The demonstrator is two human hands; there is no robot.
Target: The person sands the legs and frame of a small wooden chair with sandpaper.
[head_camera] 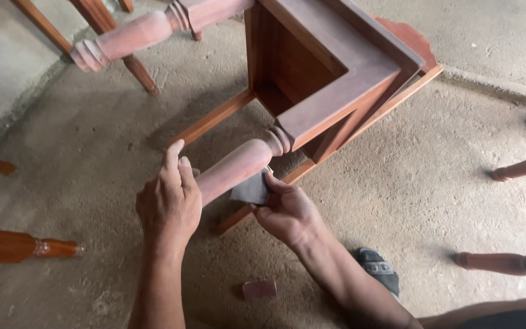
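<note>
A reddish-brown wooden chair frame [336, 67] lies tipped on the concrete floor, its turned legs pointing toward me. My left hand [168, 204] wraps the end of the near chair leg [235, 166], fingers curled over it. My right hand [287, 210] presses a dark grey sheet of sandpaper [252, 189] against the underside of the same leg, close to its turned collar. A second turned leg [129, 38] sticks out at the upper left.
A small reddish-brown block [259, 289] lies on the floor near my right forearm. A dark sandal [377, 269] shows beside it. Other furniture legs poke in at the left [25, 247], the right [522, 166] and the lower right [500, 262].
</note>
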